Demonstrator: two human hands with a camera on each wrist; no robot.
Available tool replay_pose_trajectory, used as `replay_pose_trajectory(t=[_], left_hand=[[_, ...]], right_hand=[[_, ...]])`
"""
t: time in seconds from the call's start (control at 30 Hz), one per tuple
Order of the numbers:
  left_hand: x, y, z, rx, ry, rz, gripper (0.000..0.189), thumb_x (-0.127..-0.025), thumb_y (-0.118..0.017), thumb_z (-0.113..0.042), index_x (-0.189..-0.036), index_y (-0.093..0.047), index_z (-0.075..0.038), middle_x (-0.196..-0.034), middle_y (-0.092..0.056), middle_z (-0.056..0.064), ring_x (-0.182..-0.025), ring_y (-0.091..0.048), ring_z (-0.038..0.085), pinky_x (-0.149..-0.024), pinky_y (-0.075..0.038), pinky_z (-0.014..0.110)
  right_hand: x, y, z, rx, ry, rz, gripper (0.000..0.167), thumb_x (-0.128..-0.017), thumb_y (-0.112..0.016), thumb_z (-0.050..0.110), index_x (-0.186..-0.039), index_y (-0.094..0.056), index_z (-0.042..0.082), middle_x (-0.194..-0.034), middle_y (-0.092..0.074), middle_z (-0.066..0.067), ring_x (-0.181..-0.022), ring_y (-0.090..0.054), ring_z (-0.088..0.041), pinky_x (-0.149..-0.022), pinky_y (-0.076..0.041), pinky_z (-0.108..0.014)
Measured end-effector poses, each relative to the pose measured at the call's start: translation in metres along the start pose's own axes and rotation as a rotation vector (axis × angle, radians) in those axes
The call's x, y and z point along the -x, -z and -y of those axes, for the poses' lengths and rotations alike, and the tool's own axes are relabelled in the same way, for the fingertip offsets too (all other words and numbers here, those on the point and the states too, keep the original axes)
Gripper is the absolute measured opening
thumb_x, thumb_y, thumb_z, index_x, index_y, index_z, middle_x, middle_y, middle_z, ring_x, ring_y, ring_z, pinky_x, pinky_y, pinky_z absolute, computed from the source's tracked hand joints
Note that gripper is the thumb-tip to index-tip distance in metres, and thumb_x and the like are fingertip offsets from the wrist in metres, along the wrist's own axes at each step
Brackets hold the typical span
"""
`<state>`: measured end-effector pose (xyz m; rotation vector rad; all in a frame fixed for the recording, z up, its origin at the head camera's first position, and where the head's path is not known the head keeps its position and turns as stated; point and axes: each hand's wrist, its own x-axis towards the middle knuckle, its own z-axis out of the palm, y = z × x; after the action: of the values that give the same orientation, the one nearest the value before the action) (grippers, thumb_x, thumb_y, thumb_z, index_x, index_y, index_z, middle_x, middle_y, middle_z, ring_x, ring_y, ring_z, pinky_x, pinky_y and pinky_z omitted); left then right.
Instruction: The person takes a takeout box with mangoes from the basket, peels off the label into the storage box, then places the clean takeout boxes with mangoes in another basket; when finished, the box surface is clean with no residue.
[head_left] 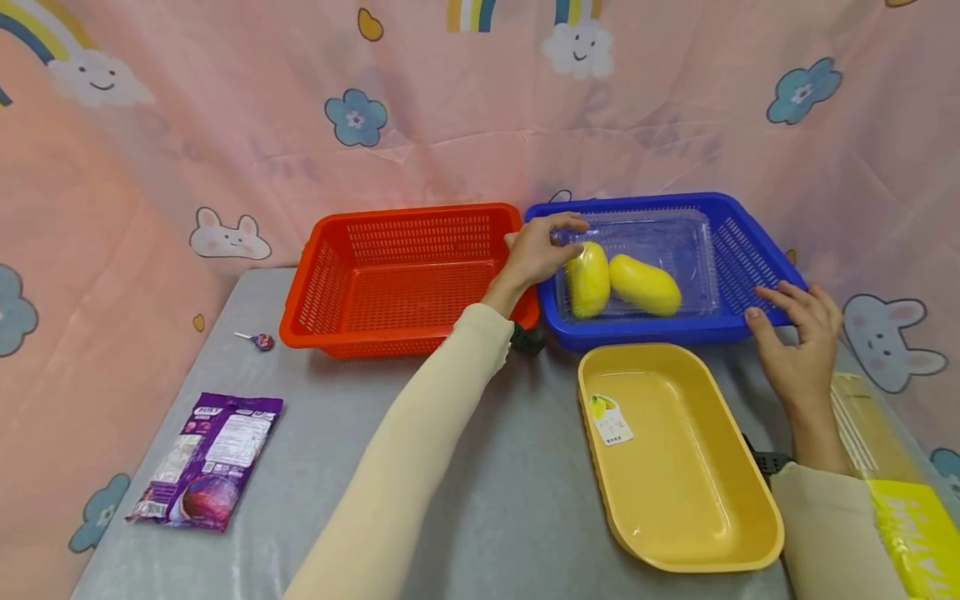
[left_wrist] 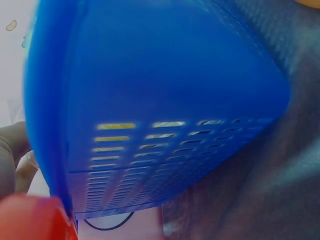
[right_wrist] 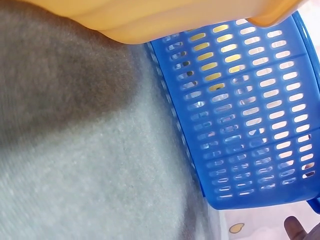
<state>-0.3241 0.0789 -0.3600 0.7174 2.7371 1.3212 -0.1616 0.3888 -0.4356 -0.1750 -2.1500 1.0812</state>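
A blue plastic basket (head_left: 617, 337) stands at the back right and holds a clear plastic container (head_left: 678, 242). Two smooth yellow oblong things, mango-like in shape, lie in that container: one upright-lying piece (head_left: 588, 279) on the left, one slanted piece (head_left: 645, 286) beside it. Over the basket's left end reaches my left hand (head_left: 542, 247), thumb and fingers apart, close above the left yellow piece; whether it touches is unclear. Fingers spread, my right hand (head_left: 806, 337) is at the basket's right front corner. The right wrist view shows the slotted basket wall (right_wrist: 250, 110) and one fingertip.
A red basket (head_left: 375, 343) stands left of the blue one. In front is a yellow tray (head_left: 667, 467) with a price tag. At left lie a lollipop (head_left: 262, 342) and a purple packet (head_left: 210, 462). A yellow-and-clear bag (head_left: 907, 517) lies beyond my right arm.
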Motion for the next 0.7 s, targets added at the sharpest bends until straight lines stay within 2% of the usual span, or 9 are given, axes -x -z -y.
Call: replay_pose_trajectory(t=[0.1,0.23,0.33,0.43,0.53,0.7], left_hand=[[-0.0005,0.0004,0.0018,-0.045,0.009,0.010,0.032,-0.098,-0.068,-0.027,-0.129,-0.070,-0.028,-0.148,-0.058,-0.012,-0.139,-0.050,0.014,-0.107,-0.020,0.051],[-0.0007,0.0002,0.0043,-0.124,0.039,0.049,0.036,-0.098,-0.067,-0.034,-0.134,-0.066,-0.037,-0.149,-0.056,-0.014,-0.144,-0.042,0.014,-0.116,-0.009,0.060],[0.0000,-0.0001,0.0054,-0.187,0.059,0.089,0.037,-0.099,-0.065,-0.038,-0.136,-0.063,-0.042,-0.149,-0.057,-0.014,-0.152,-0.029,0.019,-0.121,0.002,0.067],[0.0012,-0.0001,0.0060,-0.224,0.069,0.109,0.037,-0.100,-0.063,-0.037,-0.136,-0.063,-0.043,-0.148,-0.058,-0.012,-0.158,-0.018,0.023,-0.122,0.005,0.069],[0.0023,0.0005,0.0069,-0.221,0.069,0.110,0.036,-0.100,-0.063,-0.037,-0.136,-0.063,-0.042,-0.148,-0.058,-0.011,-0.160,-0.015,0.023,-0.122,0.003,0.070],[0.0045,0.0037,0.0061,-0.146,0.071,0.117,0.039,-0.100,-0.064,-0.035,-0.138,-0.061,-0.041,-0.151,-0.055,-0.010,-0.160,-0.015,0.023,-0.121,0.004,0.072]], right_hand=[[-0.0002,-0.0006,0.0009,0.001,-0.005,0.000,0.034,-0.094,-0.068,0.012,-0.124,-0.069,-0.005,-0.147,-0.055,-0.022,-0.152,-0.026,-0.015,-0.128,-0.008,-0.043],[0.0000,0.0003,0.0013,-0.003,-0.008,0.005,0.035,-0.094,-0.068,0.012,-0.124,-0.069,-0.004,-0.147,-0.055,-0.023,-0.152,-0.026,-0.015,-0.128,-0.009,-0.043],[0.0008,0.0013,0.0013,-0.009,-0.013,0.011,0.035,-0.094,-0.068,0.013,-0.125,-0.069,-0.003,-0.149,-0.054,-0.021,-0.152,-0.025,-0.014,-0.128,-0.009,-0.043],[0.0015,0.0016,0.0017,-0.008,-0.011,0.015,0.035,-0.095,-0.068,0.014,-0.126,-0.069,-0.002,-0.149,-0.054,-0.019,-0.152,-0.025,-0.013,-0.128,-0.009,-0.043],[0.0017,0.0017,0.0028,-0.003,-0.009,0.020,0.035,-0.095,-0.067,0.015,-0.126,-0.069,-0.001,-0.150,-0.054,-0.018,-0.152,-0.024,-0.011,-0.128,-0.009,-0.042],[0.0020,0.0020,0.0038,0.004,-0.013,0.027,0.035,-0.096,-0.067,0.016,-0.127,-0.069,-0.001,-0.151,-0.054,-0.016,-0.152,-0.024,-0.010,-0.129,-0.009,-0.043]])
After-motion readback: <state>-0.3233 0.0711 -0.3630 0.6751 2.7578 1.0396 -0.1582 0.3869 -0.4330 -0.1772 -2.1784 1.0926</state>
